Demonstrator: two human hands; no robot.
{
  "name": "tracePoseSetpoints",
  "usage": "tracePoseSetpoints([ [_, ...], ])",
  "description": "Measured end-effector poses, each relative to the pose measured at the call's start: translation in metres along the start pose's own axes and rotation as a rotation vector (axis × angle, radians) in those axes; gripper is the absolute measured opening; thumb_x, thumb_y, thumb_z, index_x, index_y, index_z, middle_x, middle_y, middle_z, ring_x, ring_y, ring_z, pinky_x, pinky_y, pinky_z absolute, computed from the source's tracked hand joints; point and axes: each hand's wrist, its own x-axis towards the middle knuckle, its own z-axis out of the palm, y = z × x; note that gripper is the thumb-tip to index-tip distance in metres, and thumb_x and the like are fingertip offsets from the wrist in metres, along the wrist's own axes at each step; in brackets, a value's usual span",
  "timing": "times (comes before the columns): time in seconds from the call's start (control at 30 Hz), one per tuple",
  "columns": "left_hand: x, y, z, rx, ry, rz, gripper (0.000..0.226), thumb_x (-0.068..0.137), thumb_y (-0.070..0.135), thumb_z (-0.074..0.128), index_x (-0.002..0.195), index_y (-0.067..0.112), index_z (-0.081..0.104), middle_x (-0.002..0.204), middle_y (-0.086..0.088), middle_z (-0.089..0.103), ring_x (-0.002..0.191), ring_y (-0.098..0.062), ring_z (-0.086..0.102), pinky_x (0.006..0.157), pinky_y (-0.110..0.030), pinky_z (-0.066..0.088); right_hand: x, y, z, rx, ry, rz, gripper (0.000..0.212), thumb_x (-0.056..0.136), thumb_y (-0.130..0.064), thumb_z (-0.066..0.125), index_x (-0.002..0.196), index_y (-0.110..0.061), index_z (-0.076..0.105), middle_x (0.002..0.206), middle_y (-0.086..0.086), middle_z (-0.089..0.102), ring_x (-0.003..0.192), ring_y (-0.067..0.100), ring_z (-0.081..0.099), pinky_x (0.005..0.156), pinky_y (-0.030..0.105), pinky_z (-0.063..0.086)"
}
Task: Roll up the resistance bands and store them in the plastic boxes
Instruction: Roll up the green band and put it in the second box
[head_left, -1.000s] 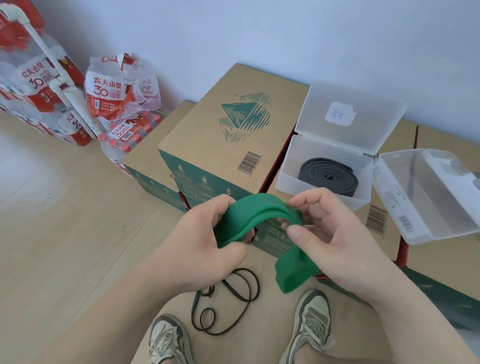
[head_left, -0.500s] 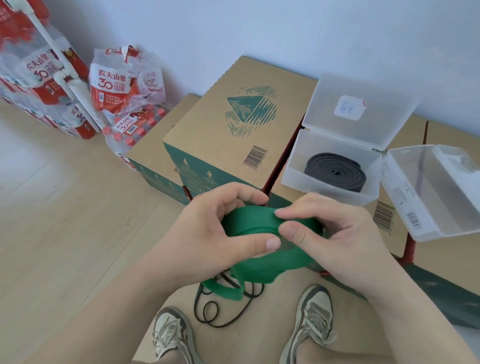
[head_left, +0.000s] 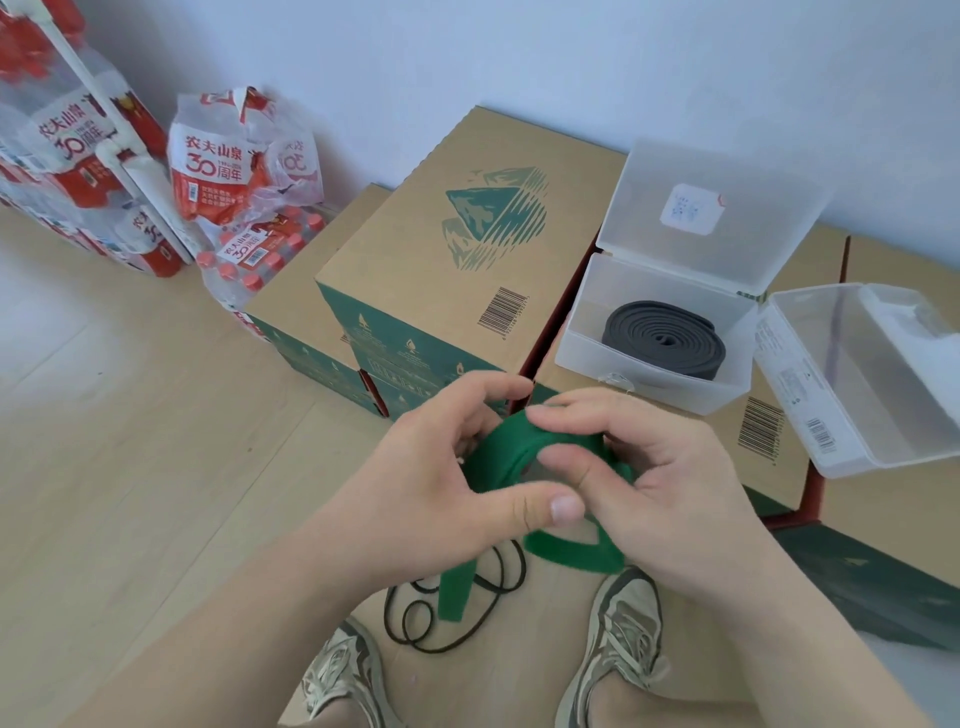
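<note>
Pinched between left hand (head_left: 441, 499) and right hand (head_left: 649, 488), thumbs pressing the near side and fingers curled over the top: a green band (head_left: 498, 457), partly coiled, one loose end hanging below the left thumb over thin black loops (head_left: 415, 618) on the cardboard (head_left: 524, 670). Closer together than a second ago, thumbs nearly meeting, with the hanging end now under the left hand rather than the right. Beyond, an open plastic box (head_left: 644, 387) holding a rolled black band (head_left: 665, 338), with a second box (head_left: 883, 405) just beside it.

Left hand (head_left: 436, 488) and right hand (head_left: 660, 493) grip a part-coiled green band (head_left: 506, 452).
</note>
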Motion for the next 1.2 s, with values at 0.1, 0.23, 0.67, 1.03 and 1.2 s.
tracePoseSetpoints([
  [0.1,0.002,-0.005,0.002,0.098,-0.183,-0.099,0.047,0.077,0.033,0.09,0.114,0.038,0.062,0.095,0.019,0.072,0.089,0.0,0.07,0.077,-0.018,0.056,0.001,-0.003,-0.002,0.071,0.14,0.069,0.026,0.091,-0.003,0.071,0.101,-0.026,0.075,0.101,-0.009,0.077,0.094,0.015,0.074,0.082,0.029,0.06],
  [0.23,0.0,-0.004,-0.01,-0.013,-0.056,-0.062,0.038,0.083,0.019,0.085,0.115,0.03,0.066,0.091,0.016,0.075,0.083,-0.003,0.071,0.074,-0.022,0.056,0.003,0.0,-0.017,-0.005,0.194,0.144,0.027,0.098,-0.011,0.065,0.098,-0.038,0.069,0.098,-0.004,0.076,0.091,0.022,0.072,0.084,0.046,0.061],
  [0.67,-0.007,0.001,0.006,-0.021,0.078,0.146,0.032,0.088,0.03,0.08,0.116,0.032,0.066,0.111,0.008,0.077,0.103,-0.021,0.074,0.085,-0.043,0.061,0.0,-0.003,-0.006,0.17,-0.258,0.173,0.032,0.08,-0.001,0.079,0.097,-0.014,0.054,0.126,0.002,0.071,0.116,0.026,0.067,0.099,0.049,0.053],
  [1.03,-0.003,-0.013,-0.001,0.266,0.012,0.088,0.046,0.083,0.026,0.083,0.12,0.038,0.057,0.102,0.02,0.069,0.1,-0.005,0.066,0.089,-0.031,0.054,0.003,-0.006,-0.005,0.122,0.11,0.105,0.032,0.089,0.004,0.072,0.093,-0.028,0.074,0.098,-0.004,0.077,0.09,0.013,0.073,0.082,0.023,0.059],
  [1.2,-0.007,-0.006,-0.004,-0.038,0.277,0.15,0.047,0.085,0.013,0.072,0.127,0.032,0.064,0.106,0.012,0.074,0.102,-0.015,0.071,0.091,-0.028,0.057,0.004,0.003,-0.017,-0.008,0.042,0.208,0.028,0.096,-0.008,0.068,0.096,-0.036,0.067,0.114,-0.011,0.075,0.107,0.014,0.07,0.099,0.044,0.055],
])
